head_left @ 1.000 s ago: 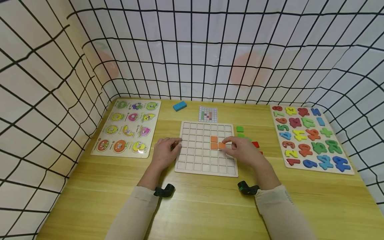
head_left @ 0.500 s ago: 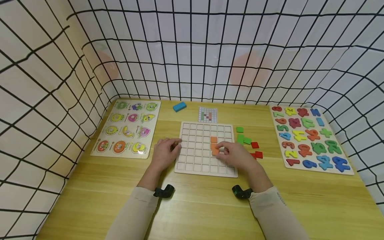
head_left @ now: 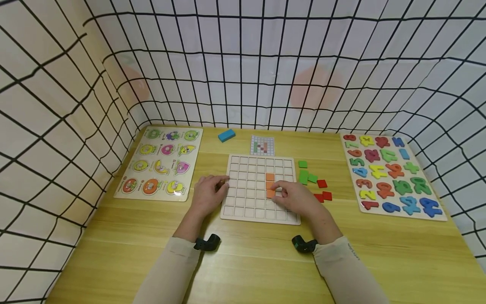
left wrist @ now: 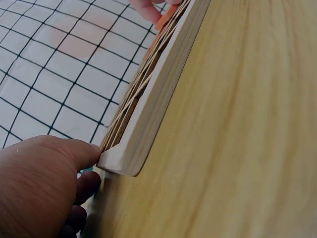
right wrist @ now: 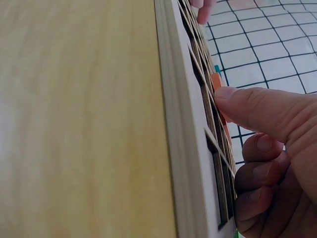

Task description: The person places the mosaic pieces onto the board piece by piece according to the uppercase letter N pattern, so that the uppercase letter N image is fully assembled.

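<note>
A pale wooden grid board (head_left: 243, 207) lies mid-table, with three orange tiles in one column right of its middle. My right hand (head_left: 298, 198) pinches the lowest orange tile (head_left: 270, 194) between thumb and index finger, right at its cell. In the right wrist view the thumb presses against the orange tile (right wrist: 217, 82), its other fingers curled above the board. Whether the tile sits fully down is hidden. At the board's left edge my left hand (head_left: 209, 193) rests with thumb and index fingertips touching the rim. The thumb meets the board's corner in the left wrist view.
Green tiles (head_left: 303, 176) and red tiles (head_left: 327, 196) lie right of the board. Behind it is a printed pattern card (head_left: 262, 145), with a blue block (head_left: 227, 135) to its left. A fruit puzzle (head_left: 158, 161) and a number puzzle (head_left: 395, 179) flank it.
My right hand has moved left and toward me with the orange tile, from right of the orange column to the cell below the second tile. The left hand has stayed put.
</note>
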Motion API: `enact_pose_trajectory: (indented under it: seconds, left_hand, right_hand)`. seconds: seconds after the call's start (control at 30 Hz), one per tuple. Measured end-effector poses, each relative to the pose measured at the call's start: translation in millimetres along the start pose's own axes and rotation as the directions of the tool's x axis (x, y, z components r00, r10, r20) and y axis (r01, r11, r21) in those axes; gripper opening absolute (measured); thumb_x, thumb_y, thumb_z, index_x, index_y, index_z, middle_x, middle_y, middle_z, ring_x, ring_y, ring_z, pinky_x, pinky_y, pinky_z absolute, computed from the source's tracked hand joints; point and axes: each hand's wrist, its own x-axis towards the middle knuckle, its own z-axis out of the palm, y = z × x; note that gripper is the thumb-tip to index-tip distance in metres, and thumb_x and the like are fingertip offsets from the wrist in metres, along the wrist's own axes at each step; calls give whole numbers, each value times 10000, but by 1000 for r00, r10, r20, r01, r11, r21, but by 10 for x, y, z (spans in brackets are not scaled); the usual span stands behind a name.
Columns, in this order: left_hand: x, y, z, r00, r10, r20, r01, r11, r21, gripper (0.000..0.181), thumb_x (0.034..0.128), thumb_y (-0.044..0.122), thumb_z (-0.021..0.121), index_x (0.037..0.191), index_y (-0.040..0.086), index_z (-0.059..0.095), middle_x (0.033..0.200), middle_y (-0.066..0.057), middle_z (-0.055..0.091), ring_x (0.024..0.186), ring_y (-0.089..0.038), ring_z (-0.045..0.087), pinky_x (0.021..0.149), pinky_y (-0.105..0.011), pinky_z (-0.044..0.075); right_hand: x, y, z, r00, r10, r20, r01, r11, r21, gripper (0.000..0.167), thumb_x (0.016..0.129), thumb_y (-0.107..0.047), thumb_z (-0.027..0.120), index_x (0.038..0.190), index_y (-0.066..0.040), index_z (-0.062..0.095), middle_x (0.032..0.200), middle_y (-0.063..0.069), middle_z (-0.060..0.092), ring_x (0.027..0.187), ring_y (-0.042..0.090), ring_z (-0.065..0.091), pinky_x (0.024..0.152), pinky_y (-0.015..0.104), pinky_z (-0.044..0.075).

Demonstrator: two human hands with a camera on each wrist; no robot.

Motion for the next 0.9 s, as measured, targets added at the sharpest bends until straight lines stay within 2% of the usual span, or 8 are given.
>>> enact_pose_trajectory:
  seconds: [0.67,0.9]
  left_hand:
    - [-8,18,-20,1000,3,0,-3,1000,-1,313,982,283,636,1270,197,725,1016,-48,717,918,-236,511,863,-407,356]
    - [-13,24,-21,1000,-4,0,4,1000,-7,303,986,272,636,1266,200,727,998,-47,710,917,-235,504,856,-402,341]
  right_hand:
    - [19,22,23,1000,-23,-12,22,999,-35,276,939,-306,706,1211,-262,692,705,-4,475,624,182,452,565,299,334]
    - [10,25,25,1000,-13,-12,13,1000,-6,274,930,-309,725,1199,-260,699,713,-1,480,635,185,453,583,297,340]
